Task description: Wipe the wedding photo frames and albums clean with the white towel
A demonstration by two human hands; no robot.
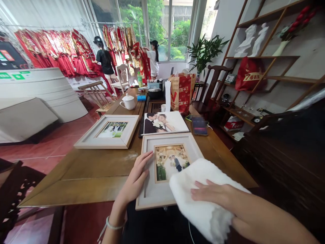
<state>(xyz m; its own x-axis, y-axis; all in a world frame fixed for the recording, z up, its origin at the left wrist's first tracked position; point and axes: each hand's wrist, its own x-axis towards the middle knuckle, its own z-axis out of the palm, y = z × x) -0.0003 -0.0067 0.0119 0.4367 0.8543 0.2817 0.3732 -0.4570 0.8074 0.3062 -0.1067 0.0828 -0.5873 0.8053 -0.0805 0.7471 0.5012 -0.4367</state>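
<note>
A white-framed wedding photo [168, 142] lies flat at the near edge of the wooden table [96, 169], overhanging it slightly. My left hand [135, 179] rests open on the frame's left border, fingers stretched flat. My right hand [212, 193] lies flat, fingers extended, on a fluffy white cloth [200, 203] that covers the frame's lower right corner.
A second framed photo [109, 131] lies to the left and an unframed wedding print [164, 122] behind. Further back stand a white cup [129, 101], a red paper bag [181, 92] and a phone [199, 126]. Two people stand by racks of red garments [63, 51]. Shelves line the right wall.
</note>
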